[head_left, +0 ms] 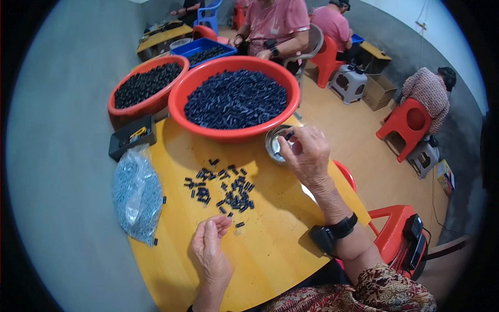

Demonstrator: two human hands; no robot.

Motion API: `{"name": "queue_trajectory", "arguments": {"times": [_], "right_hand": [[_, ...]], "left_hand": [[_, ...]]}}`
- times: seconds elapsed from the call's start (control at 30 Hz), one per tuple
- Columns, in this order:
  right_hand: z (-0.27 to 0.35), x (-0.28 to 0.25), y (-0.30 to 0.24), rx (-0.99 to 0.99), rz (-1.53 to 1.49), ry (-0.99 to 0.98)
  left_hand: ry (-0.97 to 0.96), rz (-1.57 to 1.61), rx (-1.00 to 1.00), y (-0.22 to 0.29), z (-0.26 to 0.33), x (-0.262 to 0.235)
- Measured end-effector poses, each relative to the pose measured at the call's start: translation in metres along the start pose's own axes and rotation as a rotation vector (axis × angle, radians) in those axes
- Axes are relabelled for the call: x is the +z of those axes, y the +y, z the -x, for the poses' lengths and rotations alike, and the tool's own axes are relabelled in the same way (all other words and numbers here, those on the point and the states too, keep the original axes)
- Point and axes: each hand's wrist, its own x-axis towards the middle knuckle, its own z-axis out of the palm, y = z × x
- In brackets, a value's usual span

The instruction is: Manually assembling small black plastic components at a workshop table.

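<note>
My right hand [312, 156] is over a small round metal bowl [268, 148] at the table's right edge. Its thumb and index finger pinch a small black piece [289, 135]. Part of the bowl is hidden behind the hand. My left hand [211, 247] hovers low over the yellow table [260, 265], at the near side of a scattered pile of small black rectangular pieces [236, 195]. The left fingers are curled together near the thumb; whatever may be between them is hidden.
A big red basin [234, 136] full of dark pieces stands at the table's far end, beside another red basin [110, 104] and a blue tray [179, 50]. A grey box [120, 151] and a clear bag of bluish bits [136, 195] lie left. Several people sit beyond; a red stool [392, 218] stands right.
</note>
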Motion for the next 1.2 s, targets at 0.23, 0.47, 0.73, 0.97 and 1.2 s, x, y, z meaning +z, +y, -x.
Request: {"name": "queue_trajectory", "arguments": {"times": [0.23,0.47,0.73,0.97,1.2], "right_hand": [[-0.002,0.008,-0.001,-0.076,-0.112,0.063],[0.027,0.012,-0.037,-0.197,-0.364,-0.096],[0.038,0.028,-0.053,-0.154,-0.589,-0.249],[0.048,0.038,-0.049,-0.047,-0.632,-0.333],[0.047,0.035,-0.047,-0.041,-0.428,-0.355]], "left_hand": [[0.055,0.000,0.050,0.009,0.001,0.004],[0.070,-0.106,0.020,-0.003,0.004,-0.003],[0.100,-0.183,0.018,0.009,0.005,-0.001],[0.046,-0.164,0.036,0.000,0.001,-0.004],[0.012,-0.158,0.034,0.002,0.002,0.000]]}}
